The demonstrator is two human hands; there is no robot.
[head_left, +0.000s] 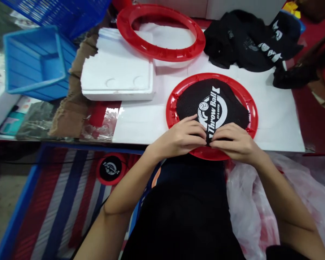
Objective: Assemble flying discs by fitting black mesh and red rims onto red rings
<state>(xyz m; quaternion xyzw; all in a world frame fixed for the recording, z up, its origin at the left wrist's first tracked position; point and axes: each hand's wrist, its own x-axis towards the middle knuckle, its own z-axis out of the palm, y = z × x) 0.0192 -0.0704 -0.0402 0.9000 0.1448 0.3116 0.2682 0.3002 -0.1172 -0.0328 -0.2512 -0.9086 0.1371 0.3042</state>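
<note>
A red plastic ring (pixel 253 104) lies on the white work surface, with a black mesh piece (pixel 189 97) printed "Throw Ball" spread across its middle. At the mesh's near edge, my left hand (pixel 180 139) pinches the fabric from the left. My right hand (pixel 237 142) grips the same edge from the right, its fingertips close to those of my left hand. Both hands rest over the near part of the ring. The ends of the fingertips are partly hidden in the black fabric.
Behind are another red ring (pixel 162 54), a white foam block (pixel 116 72) and a pile of black mesh pieces (pixel 243 43). A blue basket (pixel 32 86) stands at the left. Below the table edge are a small red disc (pixel 99 169) and clear plastic bags (pixel 249 202).
</note>
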